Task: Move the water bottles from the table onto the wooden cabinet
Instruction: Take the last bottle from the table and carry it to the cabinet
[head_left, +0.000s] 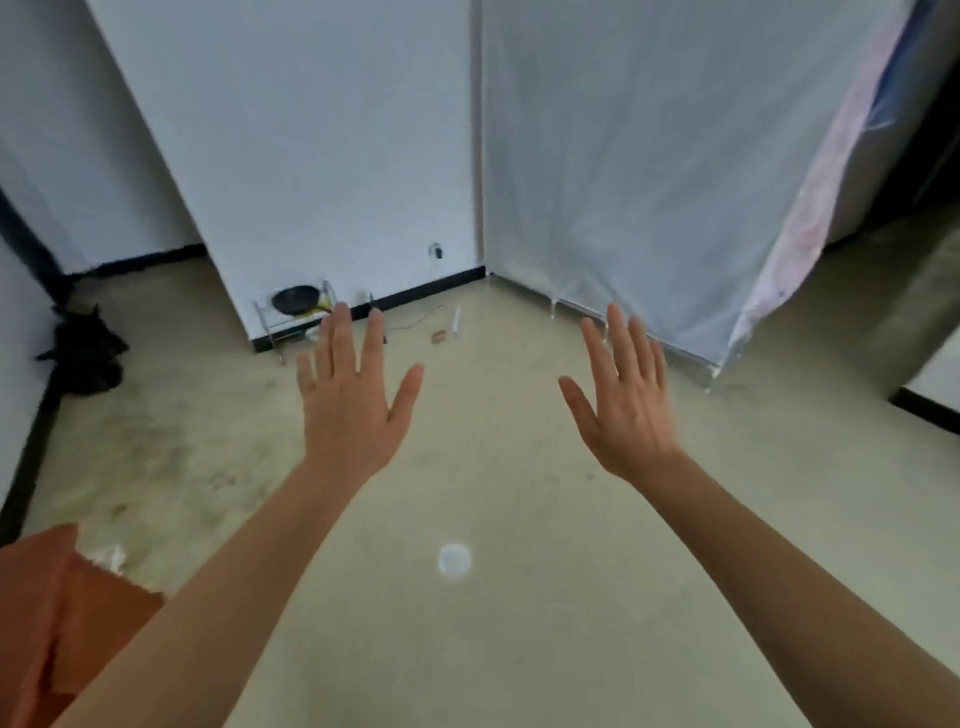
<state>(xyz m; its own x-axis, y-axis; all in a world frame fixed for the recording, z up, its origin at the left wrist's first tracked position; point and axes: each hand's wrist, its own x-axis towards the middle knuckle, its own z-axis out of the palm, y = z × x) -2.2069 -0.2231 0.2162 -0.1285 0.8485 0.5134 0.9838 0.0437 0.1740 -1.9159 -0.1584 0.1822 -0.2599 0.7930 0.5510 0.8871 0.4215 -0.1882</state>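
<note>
both hands (350, 415) (631, 415) spread, gripless; beige floor (467, 493), white walls (311, 130).

Both arms are bare and reach out in front of the person. The left arm (223, 587) comes in from the low left and passes to the left of the round white spot (454, 559) on the floor. The right arm (789, 582) passes to the right of that spot. The left hand (349, 410) is past the spot and a bit to its left. The right hand (626, 415) is past the spot and to its right. The hands are apart, with their backs showing. The fingers are straight and a little spread. The thumbs stick out toward each other. Both hands are empty.
</note>
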